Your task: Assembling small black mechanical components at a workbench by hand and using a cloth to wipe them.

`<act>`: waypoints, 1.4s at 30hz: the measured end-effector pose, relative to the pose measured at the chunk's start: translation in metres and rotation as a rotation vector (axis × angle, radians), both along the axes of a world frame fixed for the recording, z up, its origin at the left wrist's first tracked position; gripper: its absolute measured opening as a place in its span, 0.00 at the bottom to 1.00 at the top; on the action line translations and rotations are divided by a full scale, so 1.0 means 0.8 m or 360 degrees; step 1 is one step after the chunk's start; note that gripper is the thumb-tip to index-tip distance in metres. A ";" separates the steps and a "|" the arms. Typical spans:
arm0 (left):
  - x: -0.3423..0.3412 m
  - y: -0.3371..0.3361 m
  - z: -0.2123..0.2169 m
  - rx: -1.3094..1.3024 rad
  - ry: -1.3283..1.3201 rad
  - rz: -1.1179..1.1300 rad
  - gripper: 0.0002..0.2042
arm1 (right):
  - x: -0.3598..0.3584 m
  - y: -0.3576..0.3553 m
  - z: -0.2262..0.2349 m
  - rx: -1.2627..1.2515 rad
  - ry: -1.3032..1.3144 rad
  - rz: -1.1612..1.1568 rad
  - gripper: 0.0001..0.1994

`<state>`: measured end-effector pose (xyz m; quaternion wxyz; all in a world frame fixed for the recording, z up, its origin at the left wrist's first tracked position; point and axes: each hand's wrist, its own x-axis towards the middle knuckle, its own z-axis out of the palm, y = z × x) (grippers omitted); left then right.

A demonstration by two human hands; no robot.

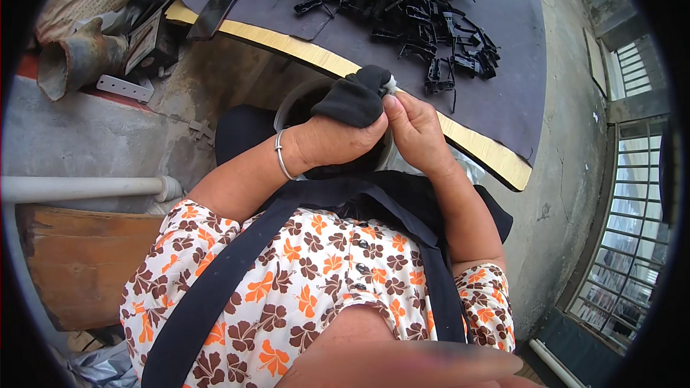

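Nearest is the person's flower-patterned shirt (309, 266) in white, brown and orange, crossed by dark apron straps (219, 284). Beyond it, the two hands meet in front of the body. A silver bangle (280, 152) circles the left wrist. The left hand (332, 141) is against a bunched black cloth (346, 106), which covers its fingers, so I cannot tell how its grip is set. The cloth is at the far side of that hand, just short of the table; its long axis slants from near left to far right, and its narrower end points right and far. At that end a small whitish piece (390, 85) shows, and the right hand's (420, 133) grip pinches it between thumb and finger. Under the hands is a round container (283, 116), partly hidden. Farther off, the table (496, 111) carries a heap of black plastic parts (424, 25) and, at far left, a dark phone (218, 8) near its edge.
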<state>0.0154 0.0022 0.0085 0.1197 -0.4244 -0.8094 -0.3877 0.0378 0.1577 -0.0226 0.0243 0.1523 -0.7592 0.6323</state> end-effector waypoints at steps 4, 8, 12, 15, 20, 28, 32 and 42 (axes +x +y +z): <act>0.000 -0.017 -0.006 -0.0434 0.0299 0.0067 0.08 | -0.001 0.033 0.037 0.0600 0.0082 -0.0260 0.13; -0.006 -0.027 0.001 -0.0579 0.0305 0.0269 0.14 | -0.019 0.094 0.031 0.1091 0.0110 -0.1026 0.16; -0.009 -0.002 0.002 -0.0346 0.0482 0.0299 0.15 | -0.031 0.080 0.011 0.1097 0.0311 -0.0972 0.14; -0.015 0.020 -0.015 -0.0207 0.0577 0.0185 0.12 | -0.036 0.074 0.007 0.1196 0.0215 -0.0907 0.10; -0.018 0.060 -0.015 -0.0439 0.0253 0.0223 0.11 | -0.032 0.072 0.004 0.1030 0.0182 -0.0893 0.10; -0.042 0.061 -0.037 -0.0336 0.0471 0.0053 0.11 | -0.039 0.081 0.010 0.0973 0.0126 -0.0786 0.11; -0.045 0.048 -0.032 -0.0049 0.0537 0.0134 0.09 | -0.028 0.078 0.018 -0.0067 -0.0058 -0.0474 0.08; -0.013 0.038 -0.004 0.0754 -0.1222 -0.0037 0.11 | -0.006 0.041 0.025 0.0171 0.0719 -0.0073 0.02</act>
